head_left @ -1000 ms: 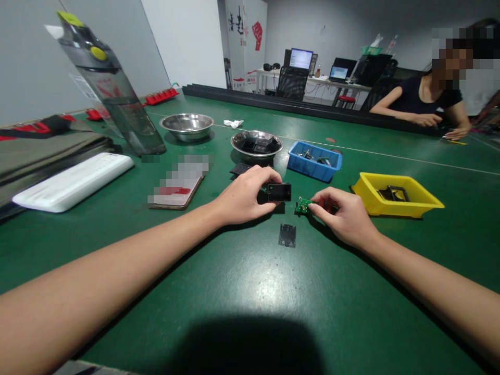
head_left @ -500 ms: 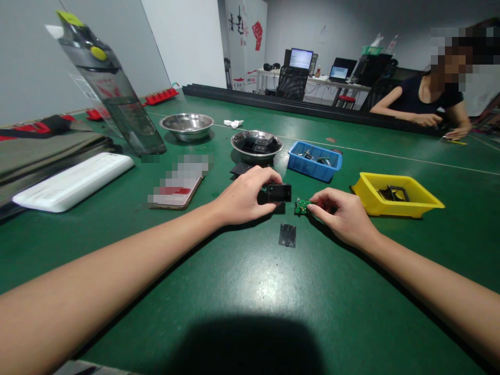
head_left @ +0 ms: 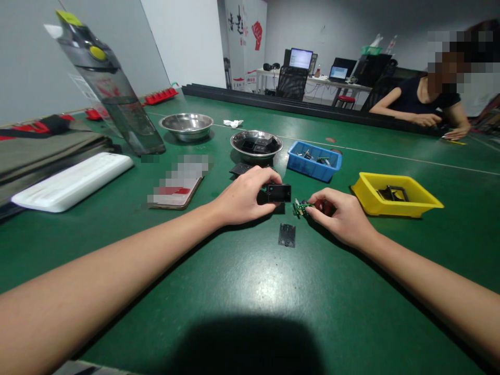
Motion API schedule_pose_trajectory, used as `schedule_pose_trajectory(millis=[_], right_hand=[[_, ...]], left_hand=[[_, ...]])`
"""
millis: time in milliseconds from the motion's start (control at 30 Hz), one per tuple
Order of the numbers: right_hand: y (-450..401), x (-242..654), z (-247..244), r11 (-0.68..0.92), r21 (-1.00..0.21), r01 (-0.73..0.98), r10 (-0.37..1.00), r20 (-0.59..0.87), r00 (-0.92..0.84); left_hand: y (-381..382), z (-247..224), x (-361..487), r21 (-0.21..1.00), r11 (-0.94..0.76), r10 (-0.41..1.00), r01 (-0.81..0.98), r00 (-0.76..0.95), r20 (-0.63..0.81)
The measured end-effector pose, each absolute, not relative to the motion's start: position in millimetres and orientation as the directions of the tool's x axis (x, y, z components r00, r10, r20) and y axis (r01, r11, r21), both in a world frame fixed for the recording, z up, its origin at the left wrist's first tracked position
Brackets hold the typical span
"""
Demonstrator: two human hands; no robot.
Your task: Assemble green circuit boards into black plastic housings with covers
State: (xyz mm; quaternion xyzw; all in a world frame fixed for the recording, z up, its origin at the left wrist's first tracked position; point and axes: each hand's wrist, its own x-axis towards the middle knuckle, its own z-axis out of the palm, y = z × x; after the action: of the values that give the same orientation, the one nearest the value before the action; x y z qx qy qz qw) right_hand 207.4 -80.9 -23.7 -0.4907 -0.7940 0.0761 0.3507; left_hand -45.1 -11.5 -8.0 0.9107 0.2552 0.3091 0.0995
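Note:
Between the thumb and fingers of my left hand [head_left: 250,195] is a small black plastic case [head_left: 279,193], its hollow side showing. My right hand [head_left: 341,213] pinches a small green circuit board [head_left: 301,208] by its right end, just right of the case and apart from it. A flat black cover [head_left: 287,235] lies on the table below the two hands. Behind my left hand, more dark flat pieces [head_left: 240,169] lie on the table, partly hidden by the fingers.
A steel bowl [head_left: 257,157] of black cases, a blue bin [head_left: 314,169] of small parts and a yellow bin [head_left: 400,209] stand beyond my hands. Another steel bowl [head_left: 186,134], a phone [head_left: 175,190], a white bar-shaped object [head_left: 74,182] and a water bottle [head_left: 125,114] stand left. A person [head_left: 425,104] sits across.
My right hand has turned the circuit board, so it now shows more edge-on. My left hand and the black case have hardly moved.

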Motion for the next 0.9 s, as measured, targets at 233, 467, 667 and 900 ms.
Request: schedule_pose_trajectory(millis=[233, 467, 667, 900], right_hand=[[-82.0, 209.4, -21.6, 0.555, -0.395, 0.732, 0.799, 0.498, -0.337], [-82.7, 209.4, -20.7, 0.547, -0.390, 0.741, 0.801, 0.500, -0.328], [-83.1, 207.7, -19.6, 0.518, -0.430, 0.740, 0.825, 0.480, -0.298], [-82.6, 207.9, -19.9, 0.522, -0.427, 0.738, 0.822, 0.484, -0.301]], left_hand=[[-12.0, -7.5, -45.3, 0.343, -0.847, 0.530, 0.406, 0.676, 0.511], [-12.4, -7.3, -45.2, 0.342, -0.850, 0.526, 0.401, 0.681, 0.509], [-11.8, -8.1, -45.7, 0.354, -0.840, 0.542, 0.412, 0.679, 0.495], [-12.9, -6.8, -45.2, 0.356, -0.836, 0.547, 0.417, 0.680, 0.488]])
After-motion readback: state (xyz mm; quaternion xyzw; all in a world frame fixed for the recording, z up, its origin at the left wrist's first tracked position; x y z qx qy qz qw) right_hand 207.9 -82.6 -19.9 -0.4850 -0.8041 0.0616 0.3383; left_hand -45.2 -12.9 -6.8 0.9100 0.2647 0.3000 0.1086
